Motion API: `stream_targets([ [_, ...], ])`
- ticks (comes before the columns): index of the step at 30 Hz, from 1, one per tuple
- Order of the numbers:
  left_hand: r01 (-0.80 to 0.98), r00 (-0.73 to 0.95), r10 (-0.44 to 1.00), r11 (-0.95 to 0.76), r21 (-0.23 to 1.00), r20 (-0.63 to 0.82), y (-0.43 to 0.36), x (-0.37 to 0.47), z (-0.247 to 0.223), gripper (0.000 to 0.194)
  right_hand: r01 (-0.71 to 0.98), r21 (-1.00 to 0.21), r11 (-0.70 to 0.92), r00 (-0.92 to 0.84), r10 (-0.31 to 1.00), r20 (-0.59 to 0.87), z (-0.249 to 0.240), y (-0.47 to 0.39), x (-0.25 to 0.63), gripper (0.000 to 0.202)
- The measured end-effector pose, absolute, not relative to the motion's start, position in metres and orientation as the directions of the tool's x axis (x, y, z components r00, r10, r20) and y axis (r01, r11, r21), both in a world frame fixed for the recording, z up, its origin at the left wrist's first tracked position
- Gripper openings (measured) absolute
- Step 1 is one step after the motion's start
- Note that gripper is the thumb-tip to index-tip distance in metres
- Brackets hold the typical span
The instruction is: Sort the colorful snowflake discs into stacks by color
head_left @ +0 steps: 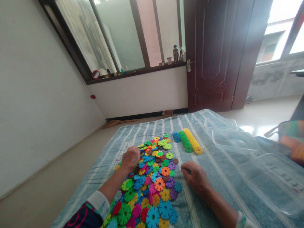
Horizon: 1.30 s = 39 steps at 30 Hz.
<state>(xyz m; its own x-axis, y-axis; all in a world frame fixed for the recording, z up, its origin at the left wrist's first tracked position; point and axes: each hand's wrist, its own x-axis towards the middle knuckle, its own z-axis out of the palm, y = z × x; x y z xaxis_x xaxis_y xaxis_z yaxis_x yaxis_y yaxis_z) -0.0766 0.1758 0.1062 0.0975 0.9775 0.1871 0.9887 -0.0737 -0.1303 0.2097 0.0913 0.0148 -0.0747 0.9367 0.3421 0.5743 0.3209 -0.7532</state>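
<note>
Many colourful notched plastic discs (159, 184) lie in a long pile on a striped blue-grey cloth. My left hand (131, 157) is over the pile's left edge, its fingers curled together; what they hold, if anything, is hidden. Right of the pile, my right hand (195, 176) is closed above the cloth, and nothing can be made out in its fingers. Beyond it lie a green roll of stacked discs (185, 141), a longer yellow roll (193, 141) beside it, and a short blue stack (176, 137) on their left.
Clear plastic containers (235, 141) stand along the right side of the striped cloth (209, 193). An orange and green item (292, 139) is at the far right. Past the bed are a dark red door (213, 57) and a window ledge (142, 72) with small items.
</note>
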Motion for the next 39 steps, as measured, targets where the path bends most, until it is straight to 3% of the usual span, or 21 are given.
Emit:
stream_targets([
  [5,0.991,0.133,0.955,-0.134,-0.014,0.264,0.18,-0.055,0.115,0.031,0.58,-0.748,0.322,-0.071,0.935,0.347,0.016,0.091,0.209,0.02],
  [10,0.946,0.241,0.943,-0.281,0.163,0.229,0.202,-0.001,0.106,0.027,0.577,-0.754,0.312,-0.071,0.94,0.335,0.016,0.091,0.209,0.019],
  [17,0.905,0.251,0.954,-0.291,0.309,0.163,0.241,0.066,0.081,0.022,0.584,-0.747,0.318,-0.075,0.937,0.34,0.017,0.091,0.209,0.018],
  [26,0.919,0.213,0.973,-0.232,0.319,0.093,0.265,0.093,0.071,0.024,0.587,-0.748,0.308,-0.068,0.94,0.333,0.019,0.091,0.208,0.017],
  [39,0.929,0.157,0.973,-0.203,0.309,0.168,0.264,0.094,0.066,0.024,0.583,-0.75,0.314,-0.062,0.937,0.344,0.021,0.091,0.207,0.017],
])
